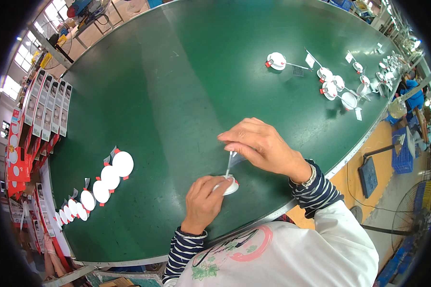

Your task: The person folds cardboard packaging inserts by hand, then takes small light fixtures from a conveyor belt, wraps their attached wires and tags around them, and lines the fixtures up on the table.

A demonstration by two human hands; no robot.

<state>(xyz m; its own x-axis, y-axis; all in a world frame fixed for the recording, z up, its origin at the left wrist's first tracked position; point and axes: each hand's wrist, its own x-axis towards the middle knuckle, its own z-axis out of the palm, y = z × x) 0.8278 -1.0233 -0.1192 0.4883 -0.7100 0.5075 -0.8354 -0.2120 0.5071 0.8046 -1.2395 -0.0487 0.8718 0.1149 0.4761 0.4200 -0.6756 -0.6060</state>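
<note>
The left hand (pixel 203 201) presses a small round white lamp disc (pixel 231 185) flat on the green desk (pixel 187 86), its fingers clenched over the near rim, while the right hand (pixel 261 146) pinches the thin white wire (pixel 229 165) rising from the disc – fingers closed on its upper end. To do this well, keep the disc pinned and the pull on the wire gentle and straight – a sideways tug could strain the joint. A row of finished discs (pixel 105 184) lies well apart to the left
</note>
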